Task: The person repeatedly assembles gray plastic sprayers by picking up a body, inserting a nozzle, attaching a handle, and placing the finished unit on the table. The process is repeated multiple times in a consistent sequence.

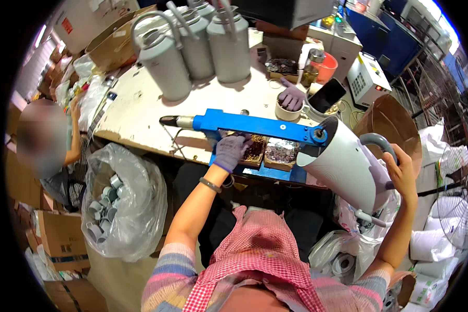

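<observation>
My right hand [401, 171] is wrapped round the dark grey curved handle [375, 139] of a pale grey, hollow jug body [340, 169]. The jug body lies tilted, its open end around the tip of a blue bench press arm [260, 125]. My left hand [232, 152], in a grey-purple glove, has its fingers curled at a small box of brass-coloured parts [255, 148] under that arm. Whatever those fingertips pinch is too small to make out. Beside it sits a second box of silvery small parts [281, 152].
Several grey jugs [166, 67] with handles stand at the table's back left. A cup with a purple glove [291, 99] and a phone [327, 95] are behind the press. A clear bag of grey plastic parts [125, 203] stands left; another person [44, 138] sits beyond.
</observation>
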### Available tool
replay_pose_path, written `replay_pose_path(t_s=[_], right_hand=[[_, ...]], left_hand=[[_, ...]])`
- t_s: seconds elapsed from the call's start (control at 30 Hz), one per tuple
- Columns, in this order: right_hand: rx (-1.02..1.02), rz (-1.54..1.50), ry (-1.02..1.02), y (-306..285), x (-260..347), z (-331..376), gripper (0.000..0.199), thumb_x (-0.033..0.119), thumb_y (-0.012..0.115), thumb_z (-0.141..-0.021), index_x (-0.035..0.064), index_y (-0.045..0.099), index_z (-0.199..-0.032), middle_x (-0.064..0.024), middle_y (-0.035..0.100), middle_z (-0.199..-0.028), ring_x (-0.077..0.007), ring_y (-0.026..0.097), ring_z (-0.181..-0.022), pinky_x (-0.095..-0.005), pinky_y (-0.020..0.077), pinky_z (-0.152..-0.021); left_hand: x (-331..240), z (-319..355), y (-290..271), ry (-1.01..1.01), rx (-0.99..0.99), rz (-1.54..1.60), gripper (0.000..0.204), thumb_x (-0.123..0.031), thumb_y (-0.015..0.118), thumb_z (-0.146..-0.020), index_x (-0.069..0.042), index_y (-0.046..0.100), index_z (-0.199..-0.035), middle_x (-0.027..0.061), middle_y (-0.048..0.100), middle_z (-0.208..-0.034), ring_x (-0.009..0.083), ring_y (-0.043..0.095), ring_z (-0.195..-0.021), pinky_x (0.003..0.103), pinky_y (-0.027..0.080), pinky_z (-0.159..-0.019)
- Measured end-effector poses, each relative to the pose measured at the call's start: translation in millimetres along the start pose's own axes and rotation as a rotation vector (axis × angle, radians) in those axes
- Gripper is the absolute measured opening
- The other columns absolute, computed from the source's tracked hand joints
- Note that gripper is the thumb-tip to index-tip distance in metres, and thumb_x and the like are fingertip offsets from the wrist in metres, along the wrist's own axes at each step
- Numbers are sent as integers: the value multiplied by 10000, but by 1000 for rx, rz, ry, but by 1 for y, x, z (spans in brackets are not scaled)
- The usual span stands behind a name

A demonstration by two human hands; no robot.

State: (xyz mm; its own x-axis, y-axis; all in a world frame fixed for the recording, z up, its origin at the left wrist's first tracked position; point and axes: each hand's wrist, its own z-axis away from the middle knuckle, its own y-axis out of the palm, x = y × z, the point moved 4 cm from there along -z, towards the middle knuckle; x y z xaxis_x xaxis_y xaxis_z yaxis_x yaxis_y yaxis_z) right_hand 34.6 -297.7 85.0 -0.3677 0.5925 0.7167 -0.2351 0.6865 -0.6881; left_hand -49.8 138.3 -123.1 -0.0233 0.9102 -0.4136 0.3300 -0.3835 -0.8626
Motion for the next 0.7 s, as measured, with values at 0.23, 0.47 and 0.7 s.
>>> replay_pose_path(t_s=[0.23, 0.47, 0.7], right_hand=[[1, -77, 99, 0, -29, 4, 233, 226, 652, -944, -3, 616, -976, 43, 437, -685, -46, 375, -602, -231, 313, -530], [-7, -75, 178, -2, -57, 23, 269, 229, 676, -908, -9, 626, -1023, 28, 468, -728, -57, 407, -640, -234, 334, -555], [-19, -110, 246, -2, -83, 37, 257, 213, 684, -890, -16, 636, -998, 32, 487, -752, -58, 413, -629, -235, 335, -546]], left_hand=[[13, 7, -1, 31, -55, 21, 150, -166, 710, -821, -60, 714, -928, 161, 676, -812, 338, 649, -778, 440, 518, -714], [10, 17, -22, -34, -148, 126, 231, -228, 750, -810, -36, 710, -933, 152, 686, -879, 320, 659, -826, 409, 528, -734], [-46, 18, -68, -482, 47, 1124, 308, -30, 707, -871, 67, 657, -1158, 131, 705, -1050, 181, 688, -939, 281, 567, -859]])
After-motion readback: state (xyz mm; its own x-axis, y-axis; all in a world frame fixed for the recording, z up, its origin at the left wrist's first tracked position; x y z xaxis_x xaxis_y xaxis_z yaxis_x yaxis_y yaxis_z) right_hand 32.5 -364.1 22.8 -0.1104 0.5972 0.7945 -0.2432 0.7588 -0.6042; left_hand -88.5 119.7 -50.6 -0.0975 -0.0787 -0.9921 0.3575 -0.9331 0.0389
